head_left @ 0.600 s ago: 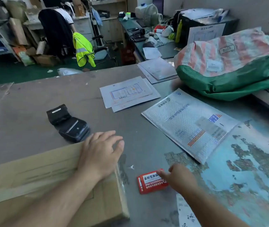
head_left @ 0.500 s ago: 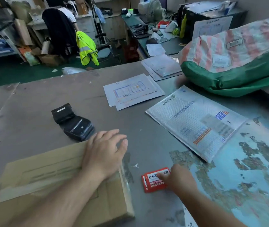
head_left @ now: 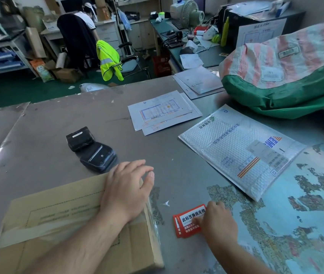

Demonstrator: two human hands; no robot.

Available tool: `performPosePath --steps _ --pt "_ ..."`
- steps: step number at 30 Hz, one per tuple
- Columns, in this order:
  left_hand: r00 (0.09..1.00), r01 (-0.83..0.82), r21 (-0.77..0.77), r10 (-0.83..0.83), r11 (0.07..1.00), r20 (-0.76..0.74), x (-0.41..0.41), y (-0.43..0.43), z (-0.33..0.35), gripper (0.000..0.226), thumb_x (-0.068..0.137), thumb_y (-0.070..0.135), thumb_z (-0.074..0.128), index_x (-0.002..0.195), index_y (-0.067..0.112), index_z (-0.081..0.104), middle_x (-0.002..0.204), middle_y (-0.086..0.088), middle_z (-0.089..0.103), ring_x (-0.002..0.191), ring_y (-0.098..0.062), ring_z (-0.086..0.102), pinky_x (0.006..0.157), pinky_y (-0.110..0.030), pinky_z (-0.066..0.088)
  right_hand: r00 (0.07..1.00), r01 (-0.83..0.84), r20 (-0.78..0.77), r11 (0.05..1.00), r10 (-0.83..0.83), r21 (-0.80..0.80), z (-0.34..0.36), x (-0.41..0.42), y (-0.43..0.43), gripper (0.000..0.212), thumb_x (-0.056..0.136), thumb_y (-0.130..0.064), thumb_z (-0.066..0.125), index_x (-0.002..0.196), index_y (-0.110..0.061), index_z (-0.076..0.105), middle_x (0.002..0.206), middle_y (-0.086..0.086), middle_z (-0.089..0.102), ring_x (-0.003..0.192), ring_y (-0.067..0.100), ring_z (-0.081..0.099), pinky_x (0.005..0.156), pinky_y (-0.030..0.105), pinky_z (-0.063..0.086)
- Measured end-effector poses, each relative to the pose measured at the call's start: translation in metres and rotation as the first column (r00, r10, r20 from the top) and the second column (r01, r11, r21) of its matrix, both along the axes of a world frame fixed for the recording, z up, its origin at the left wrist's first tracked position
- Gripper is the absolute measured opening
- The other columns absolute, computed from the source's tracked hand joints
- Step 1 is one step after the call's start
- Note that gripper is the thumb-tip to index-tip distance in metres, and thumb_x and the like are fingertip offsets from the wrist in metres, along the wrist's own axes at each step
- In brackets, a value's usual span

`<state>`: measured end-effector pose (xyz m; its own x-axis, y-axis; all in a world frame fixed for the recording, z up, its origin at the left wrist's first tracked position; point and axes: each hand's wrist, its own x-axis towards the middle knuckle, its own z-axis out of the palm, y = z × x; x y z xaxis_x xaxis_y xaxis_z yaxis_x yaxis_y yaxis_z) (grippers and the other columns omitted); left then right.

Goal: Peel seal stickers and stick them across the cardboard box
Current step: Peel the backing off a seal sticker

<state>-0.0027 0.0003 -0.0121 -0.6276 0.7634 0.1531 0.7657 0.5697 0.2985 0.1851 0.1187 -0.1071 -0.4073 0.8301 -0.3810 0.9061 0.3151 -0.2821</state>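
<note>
A flat brown cardboard box (head_left: 62, 220) with clear tape along its top lies at the near left of the grey table. My left hand (head_left: 126, 189) rests palm-down on its far right corner, fingers spread. A small stack of red and white seal stickers (head_left: 188, 219) lies on the table to the right of the box. My right hand (head_left: 215, 221) sits on the stack's right edge, fingertips pressing on the top sticker. Whether a sticker is pinched, I cannot tell.
A black portable label printer (head_left: 93, 149) stands just beyond the box. A white bubble mailer (head_left: 236, 147) lies to the right, printed sheets (head_left: 163, 111) further back, and a big striped and green sack (head_left: 287, 72) at the far right. A map sheet (head_left: 295, 214) covers the table's right part.
My right hand has slid a little further onto the sticker stack. My left hand stays on the box corner. The head camera has moved closer.
</note>
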Motion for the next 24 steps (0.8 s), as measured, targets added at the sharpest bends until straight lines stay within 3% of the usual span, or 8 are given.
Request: performPosePath --steps 6,9,12,16,21,22,24 --pt "1.0 0.009 -0.004 -0.009 1.0 -0.003 0.0 -0.001 0.001 0.055 0.087 0.057 0.022 0.114 0.04 0.066 0.133 0.021 0.057 0.123 -0.008 0.045 0.109 -0.034 0.03 0.999 -0.028 0.034 0.998 0.025 0.064 0.003 0.001 0.0 0.04 0.089 -0.051 0.063 0.112 -0.02 0.055 0.113 -0.001 0.062 0.104 0.02 0.06 0.086 0.033 0.051" --pt "1.0 0.01 -0.001 -0.01 1.0 0.002 0.0 -0.001 0.002 0.056 0.087 0.057 0.022 0.115 0.04 0.066 0.133 0.021 0.057 0.123 -0.008 0.045 0.109 -0.033 0.03 0.995 0.075 -0.05 0.99 -0.081 -0.117 0.008 0.005 0.008 0.028 0.089 -0.045 0.065 0.099 -0.019 0.064 0.097 -0.001 0.071 0.089 0.02 0.067 0.081 0.035 0.056" --pt "1.0 0.017 0.025 -0.018 1.0 0.019 0.001 -0.002 0.004 0.055 0.086 0.058 0.023 0.114 0.039 0.066 0.133 0.021 0.057 0.123 -0.007 0.045 0.108 -0.033 0.031 0.96 0.092 -0.229 0.955 -0.16 -0.283 0.024 0.008 0.017 0.02 0.09 -0.036 0.068 0.095 -0.017 0.073 0.082 -0.004 0.074 0.073 0.013 0.069 0.065 0.026 0.054" --pt "0.991 0.009 0.212 -0.037 0.977 0.129 -0.002 -0.006 0.013 0.048 0.085 0.055 0.033 0.11 0.036 0.069 0.121 0.02 0.063 0.115 -0.007 0.049 0.103 -0.035 0.039 0.799 0.092 -0.515 0.911 -0.309 -0.403 0.077 0.009 0.017 0.013 0.094 -0.028 0.066 0.093 -0.017 0.074 0.077 0.0 0.078 0.058 0.013 0.068 0.056 0.028 0.055" --pt "0.99 -0.091 0.371 0.045 0.924 0.133 0.0 -0.018 0.032 0.041 0.087 0.05 0.036 0.099 0.033 0.071 0.098 0.021 0.068 0.099 -0.011 0.056 0.087 -0.031 0.044 0.607 -0.093 -0.727 0.881 -0.32 -0.465 0.152 -0.006 0.001 0.016 0.098 -0.02 0.06 0.094 -0.012 0.073 0.073 0.009 0.076 0.056 0.016 0.063 0.052 0.027 0.043" --pt "0.98 -0.115 0.407 0.037 0.906 0.194 0.001 -0.02 0.037 0.043 0.086 0.053 0.035 0.096 0.033 0.071 0.094 0.019 0.07 0.095 -0.012 0.058 0.085 -0.031 0.045 0.584 -0.132 -0.757 0.885 -0.294 -0.446 0.164 -0.011 -0.003 0.016 0.098 -0.018 0.059 0.095 -0.012 0.073 0.073 0.009 0.075 0.056 0.017 0.063 0.052 0.027 0.043" --pt "0.878 -0.204 0.45 -0.041 0.87 0.477 0.003 -0.027 0.055 0.052 0.081 0.066 0.034 0.088 0.032 0.071 0.085 0.013 0.073 0.086 -0.013 0.063 0.079 -0.03 0.048 0.559 -0.185 -0.797 0.903 -0.229 -0.388 0.186 -0.024 -0.015 0.014 0.098 -0.016 0.06 0.096 -0.012 0.073 0.072 0.009 0.075 0.056 0.017 0.064 0.053 0.028 0.044"
